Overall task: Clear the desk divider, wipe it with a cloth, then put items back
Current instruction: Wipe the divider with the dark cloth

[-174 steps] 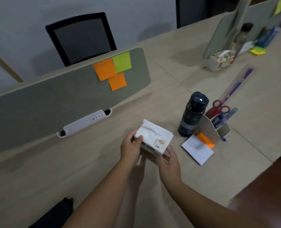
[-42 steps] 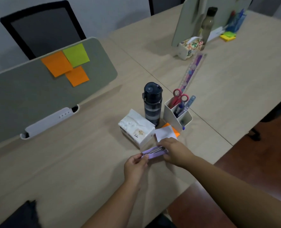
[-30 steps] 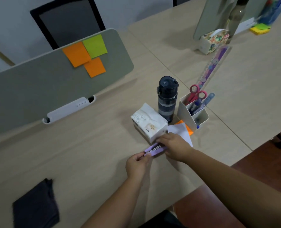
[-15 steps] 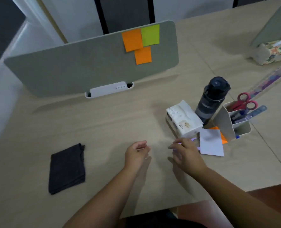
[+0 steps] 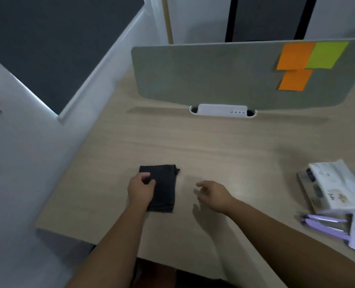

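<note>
— Where's the cloth?
— Near the desk's (image 5: 224, 146) front edge; my left hand (image 5: 140, 190) pinches the dark cloth (image 5: 164, 188), right hand (image 5: 213, 196) loosely spread beside it.
— Readable labels?
— Tissue pack's (image 5: 336, 188) print is blurred.

walls (image 5: 16, 154): pale grey | desk (image 5: 214, 146): light wood | chair (image 5: 266, 17): dark

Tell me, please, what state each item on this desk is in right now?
Dark cloth: folded, flat on the desk, left hand closing on its edge.
Right hand: open, empty, above the desk.
Divider: upright, three sticky notes on it.
Tissue pack: lying flat.
Purple stapler: lying closed.
</note>
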Motion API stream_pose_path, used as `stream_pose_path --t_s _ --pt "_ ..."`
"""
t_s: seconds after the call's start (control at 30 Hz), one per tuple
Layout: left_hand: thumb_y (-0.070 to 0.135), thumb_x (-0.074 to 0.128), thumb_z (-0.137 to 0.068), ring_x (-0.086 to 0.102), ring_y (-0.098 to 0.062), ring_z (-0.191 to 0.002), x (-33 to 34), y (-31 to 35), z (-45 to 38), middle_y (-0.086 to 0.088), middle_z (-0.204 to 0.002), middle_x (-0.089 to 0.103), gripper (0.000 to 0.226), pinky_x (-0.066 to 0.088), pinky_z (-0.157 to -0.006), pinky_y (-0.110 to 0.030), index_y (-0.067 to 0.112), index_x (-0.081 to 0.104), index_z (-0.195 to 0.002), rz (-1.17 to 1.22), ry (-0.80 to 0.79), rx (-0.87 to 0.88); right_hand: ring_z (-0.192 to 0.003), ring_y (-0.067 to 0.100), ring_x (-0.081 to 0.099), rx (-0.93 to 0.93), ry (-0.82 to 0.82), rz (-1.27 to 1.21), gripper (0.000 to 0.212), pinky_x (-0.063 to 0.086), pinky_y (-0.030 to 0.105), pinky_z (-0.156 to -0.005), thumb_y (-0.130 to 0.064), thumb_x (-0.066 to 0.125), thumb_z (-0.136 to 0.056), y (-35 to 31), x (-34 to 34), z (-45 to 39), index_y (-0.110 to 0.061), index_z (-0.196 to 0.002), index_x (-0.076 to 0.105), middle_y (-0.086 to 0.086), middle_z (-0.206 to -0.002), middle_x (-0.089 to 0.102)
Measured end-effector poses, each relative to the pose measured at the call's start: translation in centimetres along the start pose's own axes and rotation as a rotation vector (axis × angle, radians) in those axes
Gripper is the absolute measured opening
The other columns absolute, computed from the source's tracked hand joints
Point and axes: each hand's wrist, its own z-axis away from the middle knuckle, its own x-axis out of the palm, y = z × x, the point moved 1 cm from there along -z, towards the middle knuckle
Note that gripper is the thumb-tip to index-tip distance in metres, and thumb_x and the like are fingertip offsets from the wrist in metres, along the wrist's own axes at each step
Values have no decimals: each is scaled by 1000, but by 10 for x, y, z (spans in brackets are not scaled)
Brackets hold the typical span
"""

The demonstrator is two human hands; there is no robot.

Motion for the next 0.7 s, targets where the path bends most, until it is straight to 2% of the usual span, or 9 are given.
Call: stream_pose_path --t_s 0.07,0.13,0.23,0.3,0.37,0.43,0.5,0.6,0.7 --pt "22 74 -79 60 -34 -105 -7 -11 -10 -16 -121 55 43 47 -96 -37 12 62 -118 -99 14 -21 -108 27 60 151 -10 -270 49 44 28 -92 -19 62 -89 -18 14 -12 -3 -134 50 12 -123 60" --pt "32 77 -76 57 -37 -111 -11 -21 -22 -17 -127 51 61 46 -98 -40 11 53 -129 -155 -24 -90 -89 29 62 248 35 -515 51 49 34 -79 -12 63 -86 -40 34 -29 9 -130 48 17 -108 63" --pt "40 78 -73 58 -33 -116 -8 -32 -33 -14 -131 56 77 48 -97 -39 9 46 -135 -83 -114 -132 -86 25 65 297 50 -688 45 57 40 -77 -9 66 -82 -68 60 -48 -2 -126 57 12 -106 68" --pt "43 78 -70 62 -29 -110 -4 -36 -44 -8 -125 63 70 51 -94 -39 12 54 -128 0 -163 -188 -82 22 67 334 63 -735 32 59 37 -71 -11 70 -79 -81 75 -60 -3 -109 64 8 -93 70" --pt "41 76 -71 68 -26 -92 -5 -34 -52 -8 -103 73 43 56 -83 -40 13 68 -104 108 -243 -210 -74 20 64 415 87 -759 18 52 26 -56 -17 74 -78 -92 83 -66 -5 -88 64 6 -80 67" --pt "28 75 -78 68 -28 -82 -8 -27 -56 -13 -86 72 19 56 -78 -43 12 70 -86 242 -344 -207 -69 23 62 458 124 -758 22 48 26 -56 -22 74 -78 -94 86 -75 -9 -72 58 9 -75 63" --pt "25 72 -81 67 -36 -88 -10 -21 -59 -22 -93 69 17 55 -82 -48 11 67 -89 296 -377 -164 -76 27 64 498 127 -807 22 51 33 -65 -26 69 -82 -94 86 -79 -7 -77 59 14 -84 66" --pt "26 68 -86 67 -33 -94 -10 -3 -72 -16 -96 69 17 54 -85 -49 13 62 -94 318 -418 -83 -89 31 65 542 144 -976 28 55 39 -83 -28 58 -90 -94 74 -83 -2 -100 60 14 -100 67" --pt "35 68 -81 68 -28 -92 -2 30 -90 -8 -95 71 20 55 -86 -51 20 61 -92 321 -472 5 -85 28 68 449 223 -1058 30 57 36 -77 -31 56 -93 -90 44 -83 -5 -105 67 11 -93 71"
